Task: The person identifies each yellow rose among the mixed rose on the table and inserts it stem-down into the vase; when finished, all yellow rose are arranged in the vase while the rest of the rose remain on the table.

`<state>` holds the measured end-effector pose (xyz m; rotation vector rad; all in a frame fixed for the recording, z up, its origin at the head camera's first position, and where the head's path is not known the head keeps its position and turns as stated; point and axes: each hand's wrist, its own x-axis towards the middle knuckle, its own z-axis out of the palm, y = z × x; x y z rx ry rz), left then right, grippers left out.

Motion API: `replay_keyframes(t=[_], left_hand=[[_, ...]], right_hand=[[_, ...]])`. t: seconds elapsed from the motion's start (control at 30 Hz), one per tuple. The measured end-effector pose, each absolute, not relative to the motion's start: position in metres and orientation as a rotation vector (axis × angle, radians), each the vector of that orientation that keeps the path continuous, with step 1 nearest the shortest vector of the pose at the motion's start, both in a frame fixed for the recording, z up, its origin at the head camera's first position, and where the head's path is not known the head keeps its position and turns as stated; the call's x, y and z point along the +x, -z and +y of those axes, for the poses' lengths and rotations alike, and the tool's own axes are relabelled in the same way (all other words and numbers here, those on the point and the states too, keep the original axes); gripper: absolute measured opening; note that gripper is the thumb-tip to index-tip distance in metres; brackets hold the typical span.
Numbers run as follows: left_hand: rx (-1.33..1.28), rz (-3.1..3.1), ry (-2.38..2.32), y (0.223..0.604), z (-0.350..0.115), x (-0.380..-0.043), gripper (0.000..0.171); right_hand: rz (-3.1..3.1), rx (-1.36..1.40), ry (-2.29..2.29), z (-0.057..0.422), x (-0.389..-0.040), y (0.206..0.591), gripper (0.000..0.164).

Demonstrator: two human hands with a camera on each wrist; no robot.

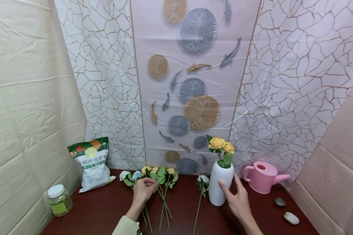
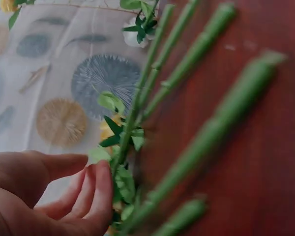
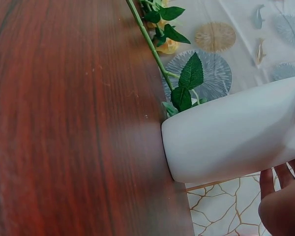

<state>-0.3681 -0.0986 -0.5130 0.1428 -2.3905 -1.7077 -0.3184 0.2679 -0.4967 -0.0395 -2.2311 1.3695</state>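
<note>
"Grasping anything, that left hand (image 1: 145, 191)?"

"Can't tell; its fingertips are at leaves (image 2: 99, 155) of the yellow flowers (image 1: 154, 170), stems (image 1: 164, 202) running near to far. The right hand (image 1: 238, 199), gripping the white vase (image 1: 220, 187), is well to the right."

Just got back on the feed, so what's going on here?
A person's right hand holds a white vase that has yellow flowers in it. The left hand is at the loose flowers lying on the table; I can't tell whether it grips one. A single white flower lies apart from those, beside the vase.
</note>
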Motion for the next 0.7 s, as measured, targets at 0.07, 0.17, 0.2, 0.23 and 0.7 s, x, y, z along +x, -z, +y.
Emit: replay_keyframes(t=[0.07, 0.17, 0.2, 0.23, 0.7], left_hand=[[0.141, -2.392, 1.8, 0.5202, -0.0996, -0.3666, 0.012], [0.14, -2.409, 1.863, 0.5254, -0.0993, -0.3672, 0.016], [0.146, -2.42, 1.871, 0.5258, -0.0991, -0.3679, 0.017], [0.149, -2.436, 1.871, 0.5256, -0.099, -0.3688, 0.019], [0.17, -2.532, 2.048, 0.5168, -0.1058, -0.3648, 0.031]], right_hand=[[-2.228, -0.037, -1.364, 0.2675, -0.3177, 0.4967, 0.078], [-2.213, -0.03, -1.366, 0.2668, -0.3174, 0.4967, 0.077], [-2.208, -0.025, -1.37, 0.2667, -0.3176, 0.4964, 0.077], [-2.202, -0.024, -1.375, 0.2666, -0.3178, 0.4963, 0.077], [-2.155, 0.021, -1.414, 0.2651, -0.3182, 0.4983, 0.075]])
